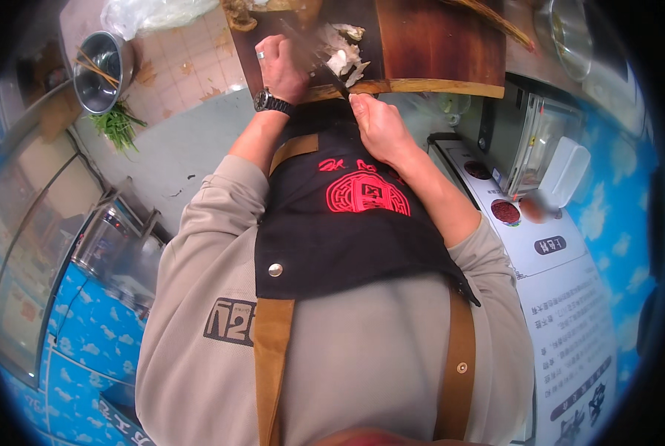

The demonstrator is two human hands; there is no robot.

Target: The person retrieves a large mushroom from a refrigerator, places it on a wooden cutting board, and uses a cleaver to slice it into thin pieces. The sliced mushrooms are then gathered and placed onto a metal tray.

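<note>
My right hand (380, 124) grips the handle of a knife (337, 79) near the front edge of a wooden cutting board (441, 47). Its dark blade slants up and left across the board. My left hand (281, 69), with a ring and a black wristwatch, is bent over the board left of the blade. Its fingertips are hidden, so anything under them does not show. Pale torn pieces of meat (345, 58) lie just right of the blade. A browned piece of food (239, 15) sits at the board's far left, and the area beyond my left hand is blurred.
On the left counter stand a metal bowl (103, 72) with wooden chopsticks (97, 69), green stalks (116, 124) and a clear plastic bag (157, 14). A bundle of thin sticks (491, 22) crosses the board's far right. Another metal bowl (569, 33) stands beyond.
</note>
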